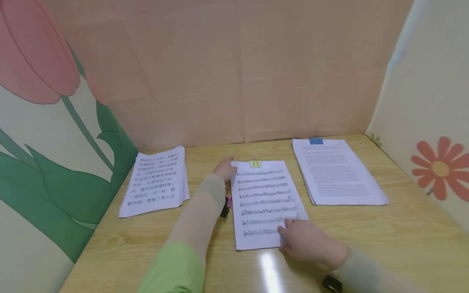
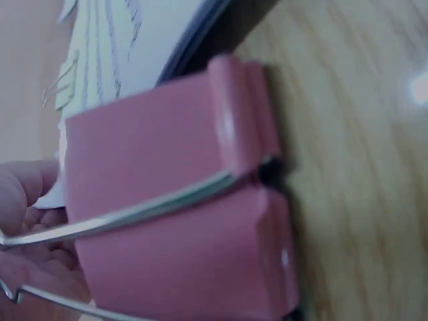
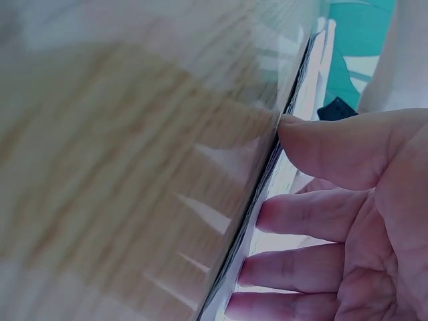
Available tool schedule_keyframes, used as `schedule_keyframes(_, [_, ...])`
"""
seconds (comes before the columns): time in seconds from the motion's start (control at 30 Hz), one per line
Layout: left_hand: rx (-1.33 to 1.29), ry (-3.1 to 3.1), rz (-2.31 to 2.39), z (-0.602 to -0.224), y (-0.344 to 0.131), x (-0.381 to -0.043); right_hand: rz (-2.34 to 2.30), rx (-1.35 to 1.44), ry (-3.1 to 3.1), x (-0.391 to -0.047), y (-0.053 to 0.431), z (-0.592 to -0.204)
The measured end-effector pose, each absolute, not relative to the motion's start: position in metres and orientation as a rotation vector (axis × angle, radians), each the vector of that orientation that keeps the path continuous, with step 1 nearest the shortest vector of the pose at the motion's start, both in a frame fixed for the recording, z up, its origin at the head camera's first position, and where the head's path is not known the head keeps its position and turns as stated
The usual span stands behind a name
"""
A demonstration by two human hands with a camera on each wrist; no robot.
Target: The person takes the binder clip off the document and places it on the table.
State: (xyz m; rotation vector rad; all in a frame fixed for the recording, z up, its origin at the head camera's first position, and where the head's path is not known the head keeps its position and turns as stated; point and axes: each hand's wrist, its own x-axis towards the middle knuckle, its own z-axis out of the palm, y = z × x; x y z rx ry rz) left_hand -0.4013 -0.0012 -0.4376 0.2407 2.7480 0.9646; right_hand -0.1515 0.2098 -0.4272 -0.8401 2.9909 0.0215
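Head view shows sheet music (image 1: 261,205) with a yellow binder clip (image 1: 255,164) on the wooden table (image 1: 388,240), between two paper stacks (image 1: 335,173). The left hand (image 1: 224,169) is at the music's far left corner; I can't tell if it grips. The right hand (image 1: 307,242), fingers straight, touches the near right corner.

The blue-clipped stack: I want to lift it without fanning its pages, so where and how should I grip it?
Probably pinch its near edge through the full thickness, coming from the front with the right hand, the nearer one. The blue-clipped stack lies flat, and the blue clip binds only its far edge, so the near end may spread.
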Motion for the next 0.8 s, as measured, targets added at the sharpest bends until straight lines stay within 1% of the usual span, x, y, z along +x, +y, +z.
schedule_keyframes(0.27, [0.254, 2.839, 0.964, -0.426, 0.003, -0.391, 0.001, -0.829, 2.975, -0.152, 0.207, -0.428])
schedule_keyframes(0.43, [0.231, 2.880, 1.047, -0.417, 0.006, -0.385, -0.026, -0.807, 2.963, -0.152, 0.207, -0.427])
schedule_keyframes(0.67, [0.096, 2.743, 1.427, -0.404, 0.015, -0.373, -0.037, -0.840, 2.982, -0.155, 0.209, -0.428])
schedule_keyframes(0.8, [0.069, 2.655, 1.607, -0.396, 0.018, -0.366, -0.075, -0.841, 2.987, -0.160, 0.213, -0.429])
